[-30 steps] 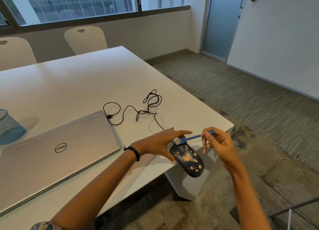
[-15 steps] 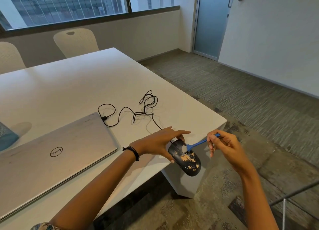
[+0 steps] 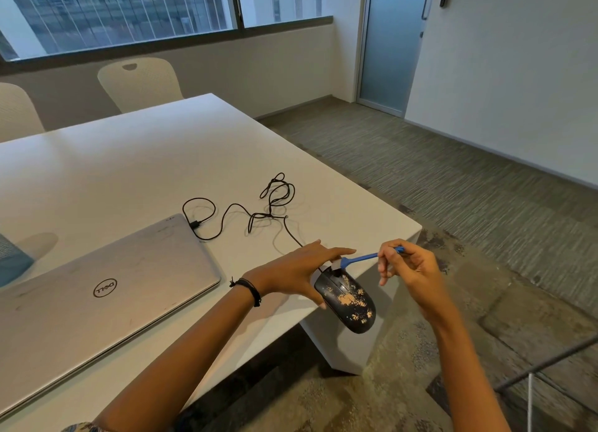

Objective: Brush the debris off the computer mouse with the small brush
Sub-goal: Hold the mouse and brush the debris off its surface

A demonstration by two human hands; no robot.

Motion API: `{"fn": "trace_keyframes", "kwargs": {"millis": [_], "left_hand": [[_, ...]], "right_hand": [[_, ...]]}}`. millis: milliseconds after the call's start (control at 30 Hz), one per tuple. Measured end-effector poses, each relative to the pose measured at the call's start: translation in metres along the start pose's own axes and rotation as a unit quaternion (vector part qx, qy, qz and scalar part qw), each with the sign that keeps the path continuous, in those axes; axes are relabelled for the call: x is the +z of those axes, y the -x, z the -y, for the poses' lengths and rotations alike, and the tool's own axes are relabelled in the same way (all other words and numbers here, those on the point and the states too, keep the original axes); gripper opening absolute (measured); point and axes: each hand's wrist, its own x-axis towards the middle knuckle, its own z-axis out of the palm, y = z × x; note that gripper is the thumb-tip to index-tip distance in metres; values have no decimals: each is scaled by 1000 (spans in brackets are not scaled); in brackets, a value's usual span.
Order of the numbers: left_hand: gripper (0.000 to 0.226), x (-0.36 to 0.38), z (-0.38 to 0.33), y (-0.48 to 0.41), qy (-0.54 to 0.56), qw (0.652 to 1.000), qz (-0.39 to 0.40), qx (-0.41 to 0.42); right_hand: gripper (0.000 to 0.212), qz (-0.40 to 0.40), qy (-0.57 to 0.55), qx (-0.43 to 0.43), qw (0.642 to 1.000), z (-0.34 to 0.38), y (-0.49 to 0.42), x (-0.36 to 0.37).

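A black computer mouse (image 3: 346,300) speckled with tan debris hangs just past the table's near right corner. My left hand (image 3: 296,271) grips its front and left side, fingers stretched over the top. My right hand (image 3: 409,269) pinches the far end of a small blue brush (image 3: 360,258). The brush head rests at the mouse's front end, near the scroll wheel. The mouse's black cable (image 3: 259,209) trails back across the table in loose loops.
A closed silver laptop (image 3: 97,286) lies on the white table (image 3: 145,159) to the left. A blue-grey object (image 3: 11,263) sits at the left edge. Two pale chairs (image 3: 139,83) stand behind the table. Carpet and a metal rail (image 3: 547,363) lie to the right.
The brush head has gone from the middle of the mouse's top back up to its front end. The mouse stays in my left hand; the view has shifted slightly.
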Motion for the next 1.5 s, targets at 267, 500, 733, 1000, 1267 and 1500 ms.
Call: {"fn": "trace_keyframes", "kwargs": {"millis": [267, 500, 733, 1000, 1267, 1500], "left_hand": [[93, 1, 1, -1, -3, 1000, 0, -6], [93, 2, 1, -2, 5, 1000, -3, -3], [92, 2, 0, 0, 12, 1000, -5, 1], [91, 2, 2, 0, 18, 1000, -9, 13], [92, 2, 3, 0, 19, 1000, -8, 10], [92, 2, 1, 0, 20, 1000, -5, 10]], "right_hand": [[20, -10, -8, 10, 1000, -7, -3, 2], [19, -27, -15, 20, 999, -14, -2, -8], [19, -37, -30, 24, 999, -21, -1, -16], [34, -20, -48, 23, 998, -22, 6, -28], [43, -31, -59, 29, 997, -25, 11, -33], [42, -38, -62, 36, 997, -25, 16, -37]]}}
